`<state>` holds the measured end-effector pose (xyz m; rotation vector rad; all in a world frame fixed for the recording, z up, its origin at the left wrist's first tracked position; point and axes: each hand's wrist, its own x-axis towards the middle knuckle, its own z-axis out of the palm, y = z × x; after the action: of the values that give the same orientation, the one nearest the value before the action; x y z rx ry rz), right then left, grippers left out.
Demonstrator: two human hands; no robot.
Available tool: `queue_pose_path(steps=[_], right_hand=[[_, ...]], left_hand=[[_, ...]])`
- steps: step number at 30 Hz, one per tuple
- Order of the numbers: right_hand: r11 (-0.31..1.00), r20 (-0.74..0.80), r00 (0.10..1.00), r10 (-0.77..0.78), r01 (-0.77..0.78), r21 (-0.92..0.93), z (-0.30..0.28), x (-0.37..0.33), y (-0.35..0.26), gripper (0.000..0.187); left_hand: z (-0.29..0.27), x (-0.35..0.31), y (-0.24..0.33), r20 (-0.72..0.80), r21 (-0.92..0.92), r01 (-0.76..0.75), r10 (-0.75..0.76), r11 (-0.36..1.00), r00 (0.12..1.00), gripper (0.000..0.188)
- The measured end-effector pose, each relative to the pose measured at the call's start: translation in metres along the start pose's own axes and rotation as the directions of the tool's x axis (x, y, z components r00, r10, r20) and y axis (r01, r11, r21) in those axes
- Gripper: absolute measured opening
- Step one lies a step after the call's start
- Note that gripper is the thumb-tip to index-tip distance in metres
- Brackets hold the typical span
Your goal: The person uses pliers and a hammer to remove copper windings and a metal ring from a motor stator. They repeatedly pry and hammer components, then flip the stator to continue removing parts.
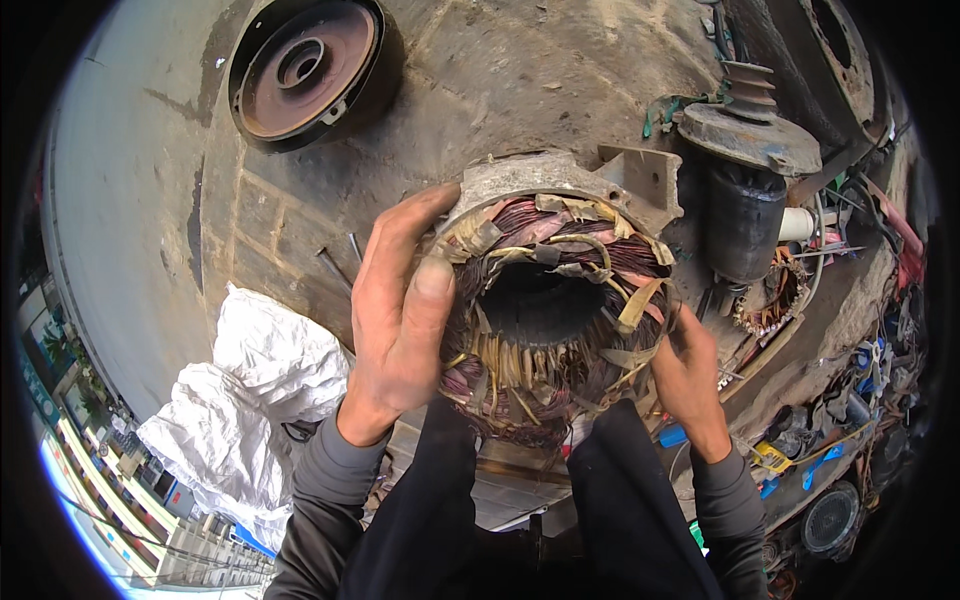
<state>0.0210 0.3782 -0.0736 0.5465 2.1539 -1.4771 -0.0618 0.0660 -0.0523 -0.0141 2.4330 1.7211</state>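
Between my two hands is an electric motor stator (530,362), a thick ring of dark red copper windings bound with yellowed tape and sleeving. A grey cast metal frame (545,178) with a bracket rims its far side. Through its middle runs a dark round bore. My left hand (398,315) grips the left side, the thumb on the near face and the fingers reaching round the outside. Against the lower right side presses my right hand (690,375), its fingertips partly hidden by the windings. The stator is just in front of my knees.
A rusty round housing (300,65) lies at the far left on the stained ground. White crumpled sacking (245,400) is by my left arm. To the right stands a rotor (745,215) with a pulley, near a smaller winding ring (772,295). Mixed scrap (820,430) lines the right edge.
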Motion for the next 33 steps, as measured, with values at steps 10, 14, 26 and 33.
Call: queue_pose_path(steps=[10,14,26,33], right_hand=[[0.997,0.154,0.987,0.047,-0.035,-0.075,-0.009,0.004,0.006,0.044],[0.999,0.173,0.984,0.04,-0.034,-0.039,-0.009,0.006,0.003,0.048],[0.998,-0.037,0.998,-0.054,0.054,0.01,-0.02,0.071,-0.073,0.067],[0.993,0.121,0.992,-0.031,0.016,0.118,0.011,0.135,-0.1,0.047]], left_hand=[[-0.003,0.001,-0.004,0.015,-0.025,-0.033,0.033,0.999,0.999,0.059],[-0.002,0.001,-0.004,0.005,-0.037,-0.044,0.045,0.998,0.999,0.059],[0.001,0.002,0.007,0.101,0.127,0.002,-0.015,0.992,0.995,0.085],[0.002,0.002,0.012,0.107,0.189,0.103,-0.125,0.976,0.986,0.089]])
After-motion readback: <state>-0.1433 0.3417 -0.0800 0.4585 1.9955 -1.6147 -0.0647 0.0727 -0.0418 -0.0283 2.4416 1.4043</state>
